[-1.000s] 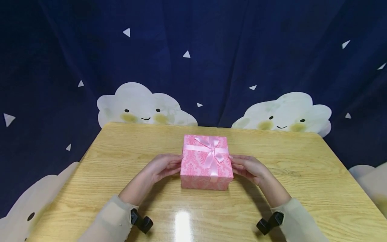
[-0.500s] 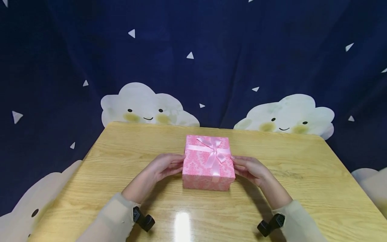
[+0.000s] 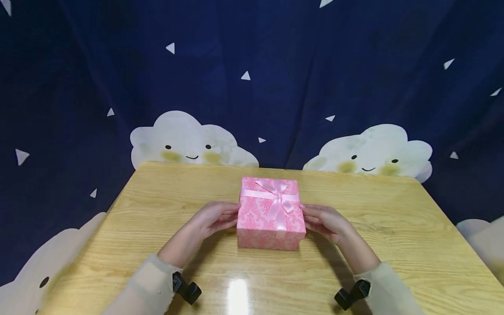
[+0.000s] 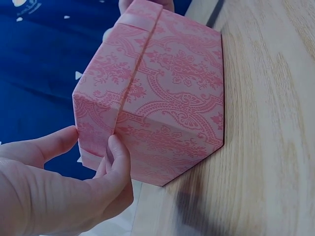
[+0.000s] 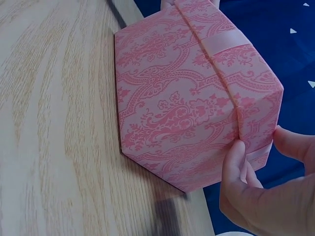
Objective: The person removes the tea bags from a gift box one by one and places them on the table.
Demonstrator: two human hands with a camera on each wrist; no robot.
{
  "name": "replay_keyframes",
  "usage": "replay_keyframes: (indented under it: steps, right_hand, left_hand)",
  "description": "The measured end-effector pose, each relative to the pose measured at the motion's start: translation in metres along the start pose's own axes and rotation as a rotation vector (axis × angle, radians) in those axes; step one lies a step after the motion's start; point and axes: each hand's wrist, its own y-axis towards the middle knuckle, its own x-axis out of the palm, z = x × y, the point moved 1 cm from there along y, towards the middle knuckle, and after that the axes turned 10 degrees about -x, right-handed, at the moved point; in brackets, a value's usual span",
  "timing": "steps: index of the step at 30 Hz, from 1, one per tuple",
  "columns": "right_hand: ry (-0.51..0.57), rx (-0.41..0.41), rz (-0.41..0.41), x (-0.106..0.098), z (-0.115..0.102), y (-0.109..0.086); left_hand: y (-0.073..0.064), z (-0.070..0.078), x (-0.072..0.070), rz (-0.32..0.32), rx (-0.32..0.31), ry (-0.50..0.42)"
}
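A pink patterned gift box (image 3: 256, 240) sits upright on the wooden table, its lid (image 3: 256, 216) on. A pale pink ribbon with a bow (image 3: 278, 197) crosses the lid. My left hand (image 3: 214, 217) holds the lid's left side. In the left wrist view, that hand (image 4: 74, 189) has one digit near the lid's top edge and another at its lower rim. From the opposite side my right hand (image 3: 324, 222) holds the lid; in the right wrist view its digits (image 5: 238, 157) touch the rim and upper edge. The inside of the box is hidden.
The wooden table (image 3: 177, 186) spreads to both sides of the box. Behind it hangs a dark blue curtain (image 3: 275, 87) with white clouds and triangles. Black cameras (image 3: 187, 288) are strapped at both cuffs of the pale sleeves (image 3: 143, 286).
The head view has shifted slightly. Both hands keep the same place on the sides of the lid, and the box has not visibly moved on the table.
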Motion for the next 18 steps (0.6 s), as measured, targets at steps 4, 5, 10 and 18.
replay_keyframes:
  steps: [4, 5, 10, 18]
  right_hand:
    - [0.010, -0.001, 0.005, -0.0003, -0.0002, -0.0012]
    - [0.012, -0.001, 0.006, -0.0003, -0.0001, -0.0014]
    - [0.016, 0.000, 0.012, -0.0007, -0.0011, -0.0025]
    - [0.023, -0.002, 0.024, 0.0002, -0.0016, -0.0030]
  left_hand:
    - [0.0005, 0.0000, 0.0005, 0.006, -0.002, 0.003]
    - [0.0005, 0.0001, 0.0007, 0.009, -0.004, 0.003]
    - [0.0014, 0.0002, 0.0016, 0.008, 0.000, 0.007]
    - [0.0003, 0.0010, 0.0003, -0.007, 0.005, 0.015]
